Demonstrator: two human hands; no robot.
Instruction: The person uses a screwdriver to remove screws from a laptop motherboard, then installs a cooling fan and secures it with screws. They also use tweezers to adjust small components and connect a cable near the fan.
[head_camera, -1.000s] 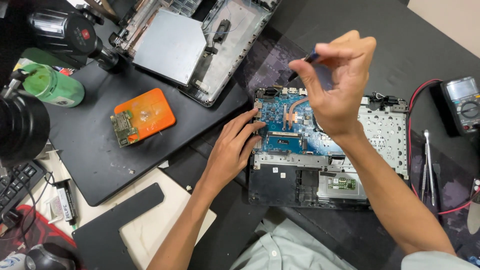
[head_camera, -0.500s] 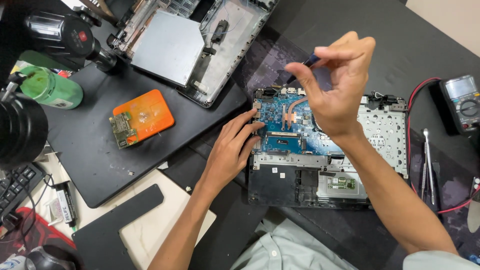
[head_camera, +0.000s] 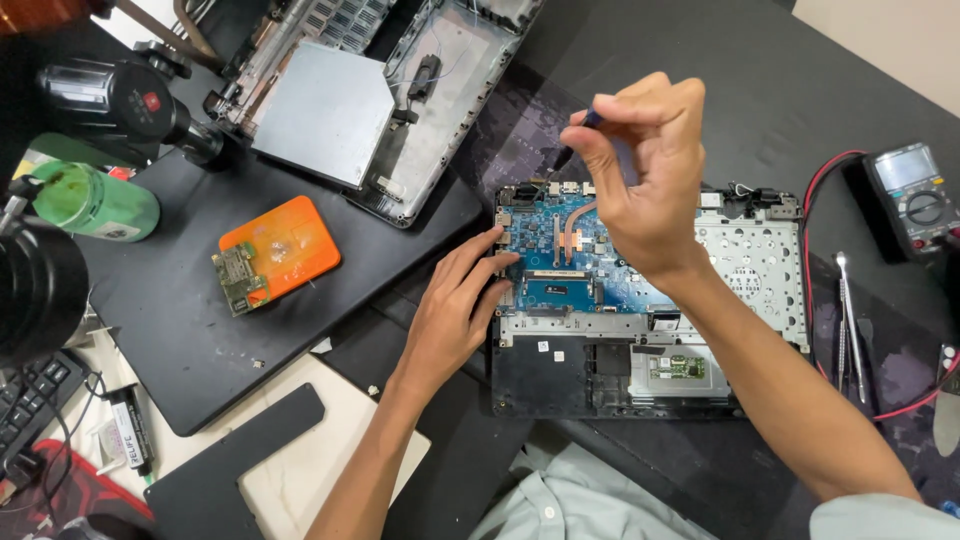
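The right hand (head_camera: 645, 170) pinches a screwdriver (head_camera: 575, 140), tip down over the blue board (head_camera: 560, 235) of an opened laptop (head_camera: 650, 300) near the surface's (head_camera: 700, 60) middle. The left hand (head_camera: 455, 310) lies open, fingers on the board's left edge. An orange pad (head_camera: 285, 250) sits left; a multimeter (head_camera: 915, 195) lies by the right edge.

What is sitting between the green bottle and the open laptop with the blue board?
In the head view, an orange pad with a small green circuit board on its edge lies between the green bottle and the open laptop, on a black mat.
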